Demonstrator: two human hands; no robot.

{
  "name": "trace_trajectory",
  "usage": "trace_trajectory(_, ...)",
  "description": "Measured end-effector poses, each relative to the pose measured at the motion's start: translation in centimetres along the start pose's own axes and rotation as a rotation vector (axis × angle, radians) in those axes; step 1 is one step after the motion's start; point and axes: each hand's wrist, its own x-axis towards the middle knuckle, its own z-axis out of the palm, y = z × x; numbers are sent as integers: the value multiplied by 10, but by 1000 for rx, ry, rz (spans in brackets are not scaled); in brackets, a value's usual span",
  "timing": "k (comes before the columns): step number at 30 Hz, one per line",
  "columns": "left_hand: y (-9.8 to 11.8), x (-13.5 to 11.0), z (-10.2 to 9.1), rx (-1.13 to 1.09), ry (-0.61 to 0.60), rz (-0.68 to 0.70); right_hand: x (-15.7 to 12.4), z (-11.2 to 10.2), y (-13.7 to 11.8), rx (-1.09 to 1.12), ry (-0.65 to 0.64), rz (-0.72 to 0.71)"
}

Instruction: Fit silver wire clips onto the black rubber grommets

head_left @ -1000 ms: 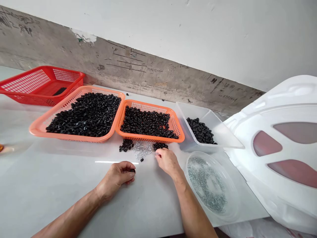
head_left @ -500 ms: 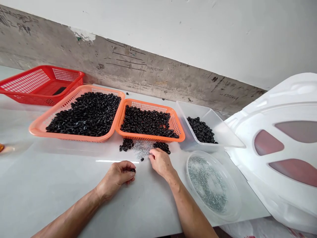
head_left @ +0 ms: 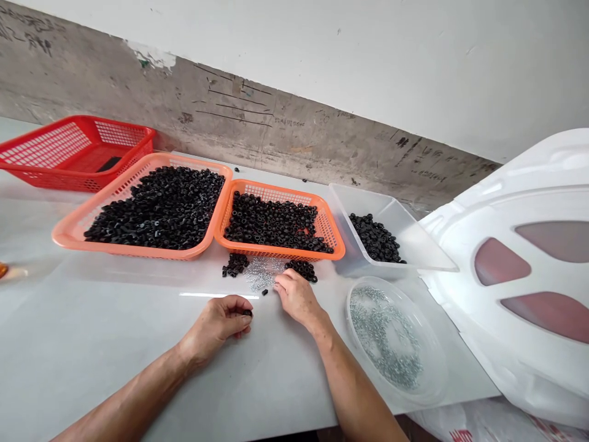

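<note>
My left hand [head_left: 219,323] rests on the white table with its fingers curled round a small black ring [head_left: 247,313]. My right hand [head_left: 296,296] lies just right of it, its fingertips pinched at the edge of a small heap of shiny metal bits [head_left: 260,274]. Two little piles of black rings [head_left: 235,264] sit either side of that heap, and one loose ring [head_left: 264,292] lies between my hands.
Two orange baskets [head_left: 69,228] [head_left: 338,244] of black rings stand behind the piles. A red basket [head_left: 69,144] is at far left, a clear tub [head_left: 414,242] with rings at right, a clear round dish [head_left: 432,362] of metal bits near it, and white foam [head_left: 529,202] beyond.
My right hand has slid left from the right-hand pile of rings to the heap of metal bits. My left hand has stayed put.
</note>
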Motion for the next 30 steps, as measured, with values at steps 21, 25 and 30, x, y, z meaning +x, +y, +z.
trace_trajectory(21, -1, -1, 0, -41, -3, -31, -4, -7, -11, -83, -136, -18)
trace_trajectory(25, 0, 0, 0, -54, 6, -31, -7, -10, -11, -37, -121, -57)
trace_trajectory(30, -5, 2, -3, -74, -19, -12, -8, -21, -10, 252, -117, 0)
